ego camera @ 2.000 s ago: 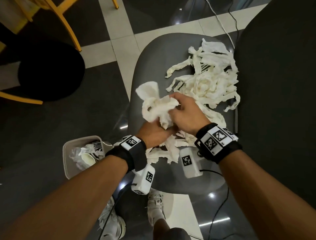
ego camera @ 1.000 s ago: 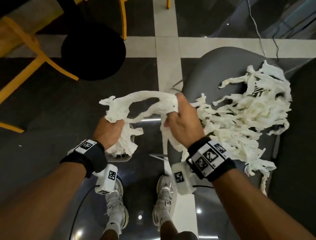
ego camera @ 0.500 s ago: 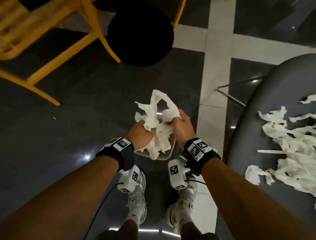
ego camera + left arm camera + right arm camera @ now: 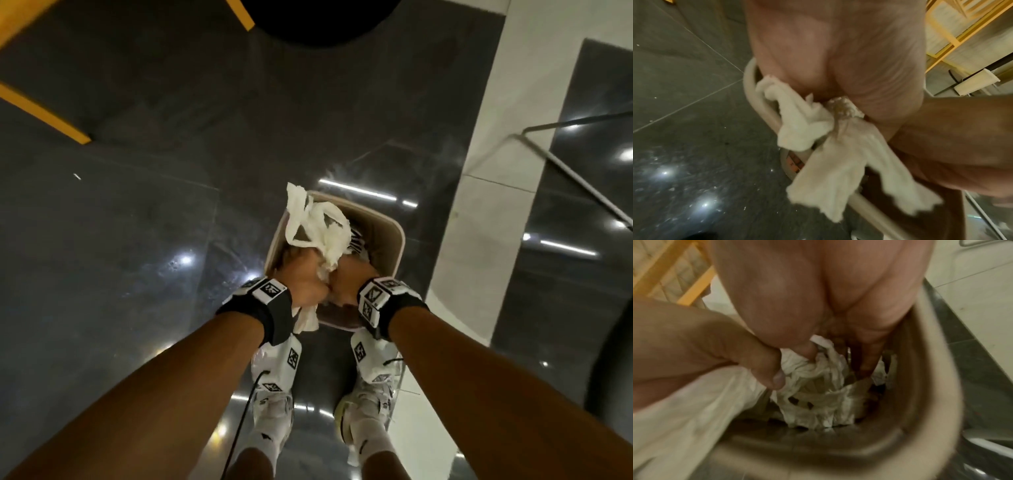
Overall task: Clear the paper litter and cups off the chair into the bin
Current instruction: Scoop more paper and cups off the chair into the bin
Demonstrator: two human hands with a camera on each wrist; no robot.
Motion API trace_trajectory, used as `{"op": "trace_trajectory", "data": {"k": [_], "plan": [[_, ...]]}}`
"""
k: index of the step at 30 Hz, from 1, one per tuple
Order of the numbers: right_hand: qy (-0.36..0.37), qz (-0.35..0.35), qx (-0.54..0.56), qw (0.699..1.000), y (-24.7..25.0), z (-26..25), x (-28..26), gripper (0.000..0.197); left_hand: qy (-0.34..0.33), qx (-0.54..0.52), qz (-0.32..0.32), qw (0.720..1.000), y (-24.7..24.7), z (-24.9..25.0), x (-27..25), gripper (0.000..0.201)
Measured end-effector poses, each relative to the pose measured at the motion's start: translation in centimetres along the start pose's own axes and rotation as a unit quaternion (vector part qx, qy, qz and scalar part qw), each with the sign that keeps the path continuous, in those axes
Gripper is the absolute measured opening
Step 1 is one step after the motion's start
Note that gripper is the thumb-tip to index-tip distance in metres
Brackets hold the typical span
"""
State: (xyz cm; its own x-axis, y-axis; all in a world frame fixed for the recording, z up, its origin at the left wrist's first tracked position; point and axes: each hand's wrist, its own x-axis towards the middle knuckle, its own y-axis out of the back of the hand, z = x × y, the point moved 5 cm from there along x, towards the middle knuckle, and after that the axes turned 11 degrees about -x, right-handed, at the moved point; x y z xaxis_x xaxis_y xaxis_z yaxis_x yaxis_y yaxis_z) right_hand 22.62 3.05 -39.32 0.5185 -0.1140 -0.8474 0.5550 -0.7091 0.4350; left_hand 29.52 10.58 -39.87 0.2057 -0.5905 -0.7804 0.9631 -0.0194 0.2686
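On glossy dark floor tiles (image 4: 137, 240), beige bin (image 4: 397, 236), both hands gripping white paper litter (image 4: 318, 226), yellow chair legs (image 4: 44, 113) nearby

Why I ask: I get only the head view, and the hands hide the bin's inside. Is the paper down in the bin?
Observer: Partly. The right wrist view shows the right hand gripping paper strips below the rim of the bin.
Operator: Is anything hanging outside it?
Observer: Yes. In the left wrist view, paper strips gripped by the left hand drape over the rim to the outside.
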Motion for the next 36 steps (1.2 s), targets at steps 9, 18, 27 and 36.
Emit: {"op": "trace_trajectory", "data": {"k": [9, 18, 27, 36], "plan": [[-0.118, 0.041, 0.018, 0.992, 6.0, 1.6, -3.1, 0.095, 0.005, -0.029, 0.042, 0.999, 3.5, 4.2, -3.5, 0.024], [0.038, -0.053, -0.096, 0.993, 3.5, -3.0, -5.8, 0.100, 0.029, 0.046, 0.053, 0.997, 8.0, 3.7, -3.6, 0.012], [-0.113, 0.016, -0.031, 0.993, 3.0, 0.8, -1.0, 0.046, -0.058, 0.109, 0.209, 0.970, 9.7, 4.4, -5.4, 0.008], [-0.120, 0.048, 0.168, 0.977, 6.2, 1.1, -9.3, 0.071, -0.002, 0.124, 0.065, 0.990, 8.1, 5.6, -6.4, 0.045]]}}
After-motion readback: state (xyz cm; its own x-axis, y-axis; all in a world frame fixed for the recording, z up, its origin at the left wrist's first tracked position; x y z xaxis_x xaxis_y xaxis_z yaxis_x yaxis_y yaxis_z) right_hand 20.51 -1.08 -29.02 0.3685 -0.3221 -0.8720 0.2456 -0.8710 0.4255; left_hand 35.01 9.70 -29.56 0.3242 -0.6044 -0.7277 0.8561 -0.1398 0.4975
